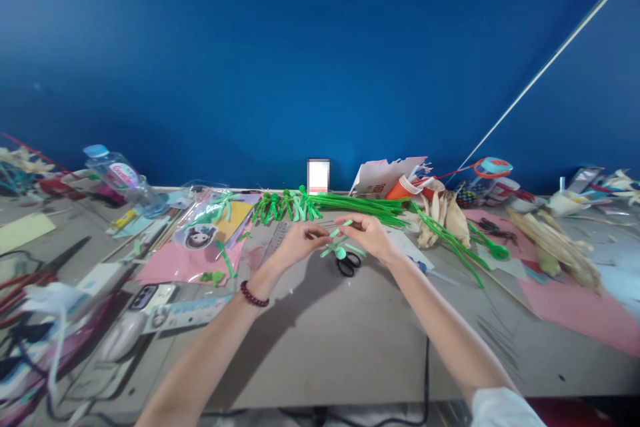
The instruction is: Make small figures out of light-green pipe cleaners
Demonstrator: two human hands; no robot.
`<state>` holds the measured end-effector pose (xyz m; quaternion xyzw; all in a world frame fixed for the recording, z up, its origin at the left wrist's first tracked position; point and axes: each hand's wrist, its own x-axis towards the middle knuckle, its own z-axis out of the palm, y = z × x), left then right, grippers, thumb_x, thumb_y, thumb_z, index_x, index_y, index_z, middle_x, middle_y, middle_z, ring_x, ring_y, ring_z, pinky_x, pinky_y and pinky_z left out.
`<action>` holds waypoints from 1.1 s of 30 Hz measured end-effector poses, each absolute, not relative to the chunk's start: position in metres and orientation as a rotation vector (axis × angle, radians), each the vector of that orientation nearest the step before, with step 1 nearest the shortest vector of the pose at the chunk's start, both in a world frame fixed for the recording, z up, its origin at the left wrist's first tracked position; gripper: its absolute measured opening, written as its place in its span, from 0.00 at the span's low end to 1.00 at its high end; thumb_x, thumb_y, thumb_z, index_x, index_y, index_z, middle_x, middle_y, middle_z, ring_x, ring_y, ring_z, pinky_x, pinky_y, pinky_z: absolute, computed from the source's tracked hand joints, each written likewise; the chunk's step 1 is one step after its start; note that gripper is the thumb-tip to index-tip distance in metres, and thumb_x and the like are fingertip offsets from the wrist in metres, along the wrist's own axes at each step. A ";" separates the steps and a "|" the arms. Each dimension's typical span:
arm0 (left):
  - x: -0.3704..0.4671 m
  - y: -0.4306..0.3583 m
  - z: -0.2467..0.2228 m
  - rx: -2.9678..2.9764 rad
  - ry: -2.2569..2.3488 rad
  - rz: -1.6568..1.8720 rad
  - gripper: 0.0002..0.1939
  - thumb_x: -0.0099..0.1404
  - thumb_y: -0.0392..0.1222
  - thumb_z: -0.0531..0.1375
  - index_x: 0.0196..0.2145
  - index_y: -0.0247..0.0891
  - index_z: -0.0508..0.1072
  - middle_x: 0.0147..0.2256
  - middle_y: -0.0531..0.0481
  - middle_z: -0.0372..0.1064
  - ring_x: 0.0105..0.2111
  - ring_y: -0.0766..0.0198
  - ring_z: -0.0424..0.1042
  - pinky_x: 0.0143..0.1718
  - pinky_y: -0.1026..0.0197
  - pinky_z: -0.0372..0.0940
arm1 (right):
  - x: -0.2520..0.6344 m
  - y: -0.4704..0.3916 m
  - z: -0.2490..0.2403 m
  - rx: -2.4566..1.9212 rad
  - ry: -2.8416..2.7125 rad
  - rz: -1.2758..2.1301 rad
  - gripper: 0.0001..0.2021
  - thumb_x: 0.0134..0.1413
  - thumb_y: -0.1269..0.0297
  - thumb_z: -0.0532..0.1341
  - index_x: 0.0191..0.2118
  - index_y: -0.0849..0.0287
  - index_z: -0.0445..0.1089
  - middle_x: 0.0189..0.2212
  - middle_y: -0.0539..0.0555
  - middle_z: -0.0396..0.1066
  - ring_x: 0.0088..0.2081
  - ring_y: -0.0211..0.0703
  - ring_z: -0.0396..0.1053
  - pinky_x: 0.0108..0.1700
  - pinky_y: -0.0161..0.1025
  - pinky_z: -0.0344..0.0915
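Between both hands, above the middle of the table, is a mint-green pipe-cleaner piece (341, 253) with a round knob and several thin arms. My left hand (303, 240) is closed, its fingertips pinched at the left side of this piece. My right hand (367, 233) pinches one of its upper arms between thumb and fingers. Black-handled scissors (347, 267) lie on the table just below, partly hidden by the piece. Behind the hands stretches a bundle of long green pipe cleaners (363, 205), beside a row of twisted green pipe-cleaner pieces (287, 205).
To the left are a clear plastic bag (203, 217), pink paper (167, 263), a water bottle (113, 167) and a phone (150, 297). Dried husks (440, 217), orange paper cups (403, 188) and pink sheets (585, 310) occupy the right. A blue wall (310, 67) rises behind.
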<state>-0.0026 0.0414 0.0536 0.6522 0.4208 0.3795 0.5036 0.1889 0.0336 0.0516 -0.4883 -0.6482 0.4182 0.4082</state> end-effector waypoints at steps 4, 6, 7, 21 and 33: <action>-0.003 0.045 0.048 1.353 1.022 0.913 0.09 0.46 0.45 0.68 0.22 0.37 0.77 0.22 0.49 0.72 0.24 0.65 0.65 0.28 0.62 0.57 | 0.191 0.038 0.051 -1.186 -1.532 0.998 0.14 0.50 0.57 0.60 0.39 0.60 0.74 0.30 0.55 0.77 0.35 0.44 0.73 0.39 0.39 0.66; -0.006 0.045 0.047 1.295 1.023 0.895 0.09 0.45 0.45 0.69 0.21 0.37 0.77 0.22 0.51 0.71 0.24 0.66 0.64 0.27 0.63 0.56 | 0.195 0.040 0.051 -1.213 -1.495 0.924 0.14 0.51 0.57 0.60 0.38 0.61 0.74 0.31 0.56 0.77 0.35 0.44 0.73 0.38 0.39 0.66; -0.007 0.045 0.047 1.282 1.021 0.886 0.09 0.45 0.45 0.68 0.21 0.37 0.77 0.21 0.51 0.70 0.24 0.67 0.63 0.27 0.64 0.55 | 0.197 0.042 0.052 -1.229 -1.496 0.876 0.14 0.51 0.57 0.59 0.38 0.61 0.74 0.32 0.56 0.77 0.35 0.44 0.73 0.38 0.38 0.66; -0.013 0.053 0.041 0.959 0.992 0.974 0.09 0.43 0.41 0.70 0.21 0.36 0.75 0.20 0.54 0.68 0.19 0.72 0.60 0.21 0.65 0.52 | 0.208 0.047 0.019 -1.941 -2.380 0.329 0.04 0.45 0.71 0.63 0.30 0.58 0.75 0.31 0.57 0.75 0.35 0.48 0.72 0.31 0.35 0.60; -0.012 0.055 0.043 0.742 0.773 0.910 0.06 0.51 0.35 0.67 0.25 0.34 0.72 0.25 0.50 0.71 0.30 0.66 0.72 0.33 0.64 0.66 | 0.205 0.047 0.023 -1.948 -2.294 0.273 0.05 0.47 0.70 0.58 0.29 0.58 0.71 0.27 0.56 0.74 0.30 0.46 0.71 0.27 0.34 0.55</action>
